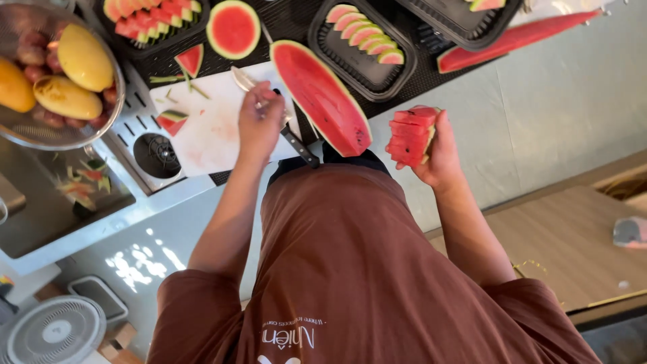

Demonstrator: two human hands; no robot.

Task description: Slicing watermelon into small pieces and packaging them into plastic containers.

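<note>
My left hand (259, 121) is closed over a knife (300, 145) where the blade meets the black handle, above a white cutting board (209, 135). The blade tip points to the far side of the board. My right hand (438, 155) holds a stack of cut watermelon slices (410, 137), lifted off the counter to the right of the board. A long half watermelon wedge (320, 94) lies red face up between my two hands, partly on the board. Small rind scraps (172, 121) lie on the board's left part.
Black trays hold watermelon slices (364, 37) and cut pieces (151, 20). A round watermelon half (233, 28) and a long wedge (512, 39) lie at the back. A metal colander of mangoes (67, 74) stands over a sink (60, 202) at the left. A fan (54, 330) stands on the floor.
</note>
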